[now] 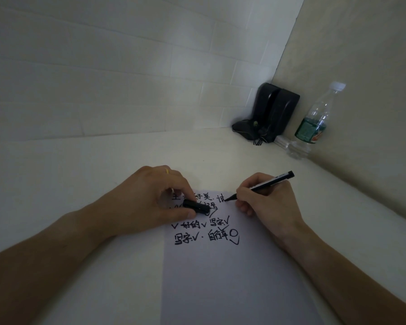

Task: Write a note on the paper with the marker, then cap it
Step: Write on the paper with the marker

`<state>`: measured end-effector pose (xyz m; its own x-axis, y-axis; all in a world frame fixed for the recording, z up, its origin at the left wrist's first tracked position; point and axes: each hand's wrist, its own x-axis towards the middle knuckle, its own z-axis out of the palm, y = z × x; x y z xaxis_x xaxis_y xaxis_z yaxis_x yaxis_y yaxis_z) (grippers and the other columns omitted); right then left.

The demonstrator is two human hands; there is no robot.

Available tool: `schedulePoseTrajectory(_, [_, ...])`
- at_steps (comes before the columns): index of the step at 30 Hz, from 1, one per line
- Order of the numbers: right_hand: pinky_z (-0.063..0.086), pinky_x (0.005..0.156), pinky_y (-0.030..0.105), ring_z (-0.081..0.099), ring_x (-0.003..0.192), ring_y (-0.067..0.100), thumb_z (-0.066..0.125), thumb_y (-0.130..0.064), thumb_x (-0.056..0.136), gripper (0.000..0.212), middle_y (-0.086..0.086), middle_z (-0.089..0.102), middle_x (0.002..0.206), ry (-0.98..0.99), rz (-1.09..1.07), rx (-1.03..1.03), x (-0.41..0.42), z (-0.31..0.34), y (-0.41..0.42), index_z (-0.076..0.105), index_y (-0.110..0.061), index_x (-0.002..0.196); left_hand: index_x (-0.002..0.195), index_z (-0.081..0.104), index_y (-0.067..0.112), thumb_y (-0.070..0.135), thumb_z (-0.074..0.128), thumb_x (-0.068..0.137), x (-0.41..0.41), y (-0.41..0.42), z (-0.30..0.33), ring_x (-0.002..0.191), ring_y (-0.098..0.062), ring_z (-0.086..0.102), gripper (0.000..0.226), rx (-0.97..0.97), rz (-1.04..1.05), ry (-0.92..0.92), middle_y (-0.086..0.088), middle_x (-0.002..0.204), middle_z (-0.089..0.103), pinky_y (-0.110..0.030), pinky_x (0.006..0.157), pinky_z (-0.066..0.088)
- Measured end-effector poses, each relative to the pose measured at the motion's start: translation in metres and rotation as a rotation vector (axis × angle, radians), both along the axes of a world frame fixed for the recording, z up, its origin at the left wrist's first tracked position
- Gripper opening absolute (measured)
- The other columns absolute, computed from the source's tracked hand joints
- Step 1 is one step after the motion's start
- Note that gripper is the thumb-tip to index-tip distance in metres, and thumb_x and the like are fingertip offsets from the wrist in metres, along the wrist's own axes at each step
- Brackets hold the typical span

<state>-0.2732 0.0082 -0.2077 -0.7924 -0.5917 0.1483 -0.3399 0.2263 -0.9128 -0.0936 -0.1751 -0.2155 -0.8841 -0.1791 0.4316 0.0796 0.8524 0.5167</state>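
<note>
white paper (pixel 220 277) is lying on the pale desk (pixel 103 172), its far edge sitting just beyond the fingers of both hands and its near part running out of view at the bottom. the right hand (pixel 265 202) is gripping the black marker (pixel 260 186) with fingers closed around the barrel; the uncapped tip is pointing left of those fingers and touching the paper near its far edge, beside the top line of handwriting (pixel 204 231). the left hand (pixel 150 198) is resting on the paper's left side, thumb and fingers closed on the marker cap (pixel 196 205), which is sticking out to the right of them over the second line. between the two sets of fingers a narrow strip of written paper is lying bare. below the writing, nearer than both hands, the sheet is blank. beyond the right fingers, in the far corner where the walls meet, a black device (pixel 271 113) and a clear water bottle (pixel 314 123) are standing well apart from the paper.
</note>
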Motion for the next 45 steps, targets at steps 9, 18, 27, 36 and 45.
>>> schedulePoseTrajectory(9, [0.064,0.070,0.037,0.075,0.065,0.030,0.073,0.000,0.082,0.009,0.014,0.079,0.068,-0.027,-0.011,-0.060,0.000,-0.001,0.000,0.078,-0.006,0.077,0.097,0.077,0.035,0.051,0.078,0.079,0.000,0.000,0.000,0.094,-0.009,0.066,0.024,-0.006,0.002,-0.003,0.016,0.094,0.075,-0.036,0.083,0.054])
schedulePoseTrajectory(18, [0.057,0.053,0.023,0.068,0.053,0.015,0.073,0.002,0.085,0.005,0.012,0.078,0.065,-0.066,-0.008,-0.104,-0.002,0.005,0.014,0.076,-0.001,0.082,0.097,0.077,0.036,0.052,0.080,0.078,0.001,0.000,0.000,0.093,-0.009,0.066,0.025,-0.004,0.005,-0.011,0.017,0.093,0.075,-0.037,0.083,0.055])
schedulePoseTrajectory(27, [0.058,0.058,0.025,0.074,0.062,0.017,0.077,-0.005,0.082,0.006,0.010,0.081,0.070,-0.024,-0.009,-0.041,0.000,0.002,0.013,0.080,-0.010,0.081,0.097,0.076,0.039,0.058,0.076,0.077,-0.001,-0.002,-0.001,0.095,-0.010,0.066,0.028,-0.004,0.000,-0.016,0.019,0.095,0.075,-0.037,0.082,0.055])
schedulePoseTrajectory(36, [0.058,0.059,0.026,0.075,0.063,0.020,0.077,-0.004,0.082,0.006,0.011,0.081,0.070,-0.019,0.007,-0.045,0.001,0.002,0.013,0.080,-0.009,0.080,0.095,0.077,0.039,0.054,0.080,0.077,0.000,0.000,0.000,0.093,-0.009,0.065,0.024,0.004,0.017,-0.014,0.019,0.094,0.075,-0.035,0.081,0.055])
schedulePoseTrajectory(45, [0.060,0.061,0.033,0.072,0.060,0.023,0.073,0.001,0.079,0.011,0.013,0.078,0.065,-0.011,-0.005,-0.035,-0.002,0.001,0.013,0.078,-0.007,0.074,0.095,0.078,0.036,0.048,0.084,0.076,0.000,0.000,-0.001,0.094,-0.010,0.067,0.023,0.012,0.017,0.004,0.017,0.094,0.076,-0.034,0.083,0.054])
